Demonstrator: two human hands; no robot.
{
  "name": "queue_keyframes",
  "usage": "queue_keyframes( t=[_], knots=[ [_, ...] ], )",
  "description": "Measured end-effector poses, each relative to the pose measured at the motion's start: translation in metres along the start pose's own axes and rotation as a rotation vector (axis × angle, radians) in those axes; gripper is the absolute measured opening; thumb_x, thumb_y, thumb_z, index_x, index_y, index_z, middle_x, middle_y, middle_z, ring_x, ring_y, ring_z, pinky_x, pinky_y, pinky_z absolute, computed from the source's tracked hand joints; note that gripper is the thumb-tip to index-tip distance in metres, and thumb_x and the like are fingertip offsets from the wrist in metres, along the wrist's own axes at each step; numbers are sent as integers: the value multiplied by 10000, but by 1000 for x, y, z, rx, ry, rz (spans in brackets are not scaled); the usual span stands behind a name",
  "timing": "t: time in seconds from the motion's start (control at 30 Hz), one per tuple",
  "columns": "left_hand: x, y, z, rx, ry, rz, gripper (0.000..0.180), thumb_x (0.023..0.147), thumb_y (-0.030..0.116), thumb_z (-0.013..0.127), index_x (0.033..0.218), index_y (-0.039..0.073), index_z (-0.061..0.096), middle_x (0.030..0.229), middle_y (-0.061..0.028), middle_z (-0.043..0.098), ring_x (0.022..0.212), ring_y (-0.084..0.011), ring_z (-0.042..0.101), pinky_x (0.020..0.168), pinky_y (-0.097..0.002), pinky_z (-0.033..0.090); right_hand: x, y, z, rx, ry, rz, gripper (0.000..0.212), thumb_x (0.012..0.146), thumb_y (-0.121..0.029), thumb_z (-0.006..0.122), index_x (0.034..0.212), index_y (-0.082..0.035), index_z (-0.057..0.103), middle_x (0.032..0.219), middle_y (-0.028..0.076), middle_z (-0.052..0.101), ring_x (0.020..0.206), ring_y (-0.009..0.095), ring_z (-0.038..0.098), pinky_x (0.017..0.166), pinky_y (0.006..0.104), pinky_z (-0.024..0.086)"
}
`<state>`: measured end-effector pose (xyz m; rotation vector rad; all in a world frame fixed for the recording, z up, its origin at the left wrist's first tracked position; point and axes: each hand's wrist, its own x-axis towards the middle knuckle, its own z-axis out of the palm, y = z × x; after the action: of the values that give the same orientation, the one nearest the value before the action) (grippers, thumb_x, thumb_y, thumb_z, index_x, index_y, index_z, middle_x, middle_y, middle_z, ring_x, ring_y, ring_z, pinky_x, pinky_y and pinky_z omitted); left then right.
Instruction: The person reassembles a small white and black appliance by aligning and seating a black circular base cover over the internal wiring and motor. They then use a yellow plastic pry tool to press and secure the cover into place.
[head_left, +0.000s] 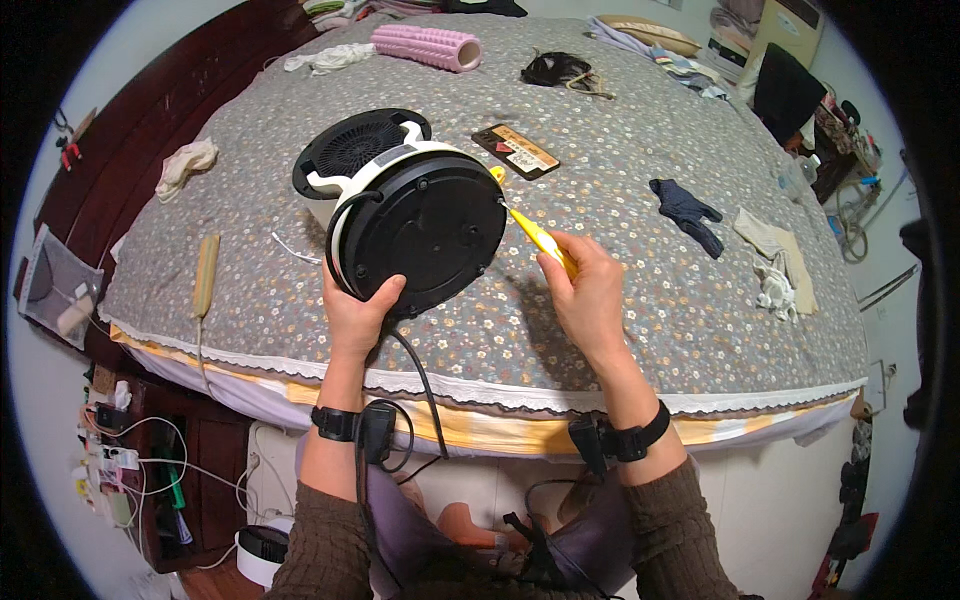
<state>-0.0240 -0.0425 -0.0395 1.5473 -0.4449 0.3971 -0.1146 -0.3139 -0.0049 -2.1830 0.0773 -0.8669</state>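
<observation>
My left hand [362, 303] grips the rim of a small white fan [422, 230], with the thumb pressed on its round black base. The fan is tipped so that the base faces me, and its black grille [362, 150] shows behind the white bracket. Several dark screw recesses sit around the base's edge. In my right hand [588, 290] is a slim yellow screwdriver [535, 232], its thin tip at the right edge of the base; whether it sits in a screw I cannot tell. A black power cord [425, 375] hangs from the fan toward my lap.
Beyond the fan on the flowered bedspread [640, 330] lie a dark card [516, 150] and a pink foam roller [427, 48]. Dark socks [686, 215] and pale cloths [780, 260] are at right. A beige stick-like device [206, 277] with a cord lies left. Cables [150, 460] tangle at lower left.
</observation>
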Motion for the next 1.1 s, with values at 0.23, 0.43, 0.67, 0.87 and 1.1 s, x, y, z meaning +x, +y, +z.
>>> queue_keyframes(
  t=[0.23, 0.43, 0.67, 0.87, 1.1],
  knots=[
    [0, 0, 0, 18, 3, -2, 770, 715, 131, 887, 1360, 18, 480, 1275, -129, 610, 1134, -217, 611, 998, -351, 493, 1, 0, 4, 8, 9, -2, 252, 880, -135, 725, 1090, 4, 711, 882, 196, 660, 785, 375, 661, 714, 426, 512],
    [0, -4, -1, 20, -1, 11, 772, 712, 132, 887, 1359, 16, 481, 1274, -131, 608, 1130, -219, 613, 993, -347, 495, 7, -5, 2, -40, -17, -29, 258, 879, -127, 724, 1095, 13, 701, 906, 204, 669, 810, 388, 659, 728, 438, 517],
    [1, -2, -1, 17, -1, 23, 763, 720, 148, 887, 1352, 12, 481, 1275, -134, 606, 1137, -218, 607, 995, -351, 490, 16, -14, 0, -136, -69, -43, 162, 911, -111, 710, 984, 24, 659, 916, 212, 682, 837, 380, 681, 746, 419, 532],
    [1, 0, 0, 5, -20, 13, 755, 726, 161, 887, 1344, 10, 480, 1274, -137, 606, 1137, -217, 606, 998, -352, 488, 28, -17, -2, -243, -104, -79, 192, 917, -163, 700, 963, 5, 620, 958, 221, 671, 870, 411, 664, 727, 476, 529],
    [1, 2, 0, -7, -13, 10, 760, 725, 175, 889, 1344, 12, 479, 1266, -134, 609, 1134, -218, 609, 999, -352, 489, 30, -15, 5, -132, -21, -134, 230, 916, -169, 735, 993, 20, 629, 900, 202, 707, 772, 324, 707, 665, 378, 535]
  ],
)
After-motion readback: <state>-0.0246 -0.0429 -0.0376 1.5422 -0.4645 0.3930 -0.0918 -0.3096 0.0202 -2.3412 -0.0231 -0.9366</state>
